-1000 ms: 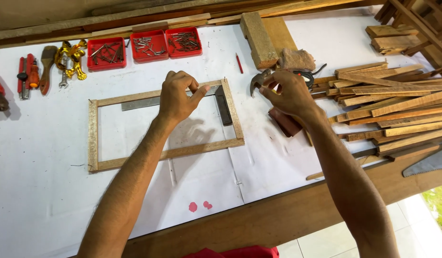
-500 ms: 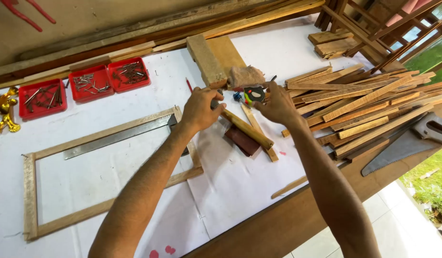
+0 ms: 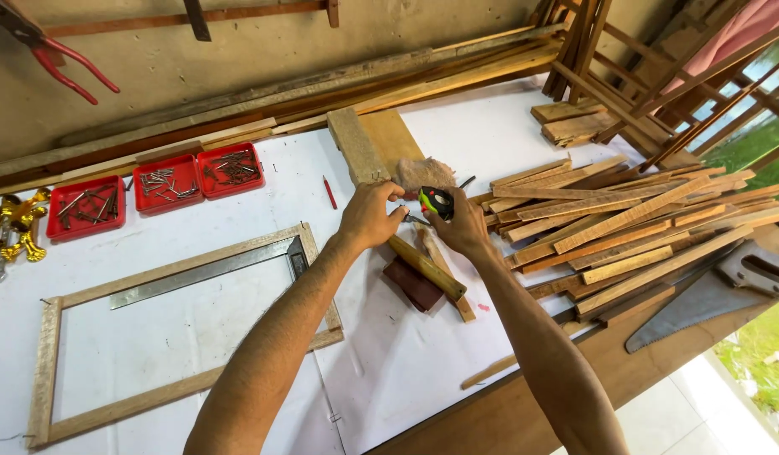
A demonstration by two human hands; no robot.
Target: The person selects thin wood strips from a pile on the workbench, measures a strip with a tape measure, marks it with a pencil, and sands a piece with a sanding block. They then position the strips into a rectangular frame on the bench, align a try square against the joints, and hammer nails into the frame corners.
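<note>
The wooden frame [image 3: 187,337], with a steel square [image 3: 213,270] lying in its upper corner, now sits well to the left of the hands; a second ago the left hand rested on its top rail. Work has moved off the frame and over to the tools on its right.

Right of the frame lies the pile of wood strips [image 3: 625,227], with a handsaw [image 3: 709,291] at its far lower edge. Above the frame stand three red trays of nails [image 3: 158,185].

Between frame and pile, a hammer handle [image 3: 427,268] lies slanted on the white sheet.

The right hand [image 3: 464,226] is closed around a small black, green and red tape measure [image 3: 437,202], just above the hammer handle. The left hand [image 3: 371,215] pinches its thin tip between fingertips, the two hands almost touching.
</note>
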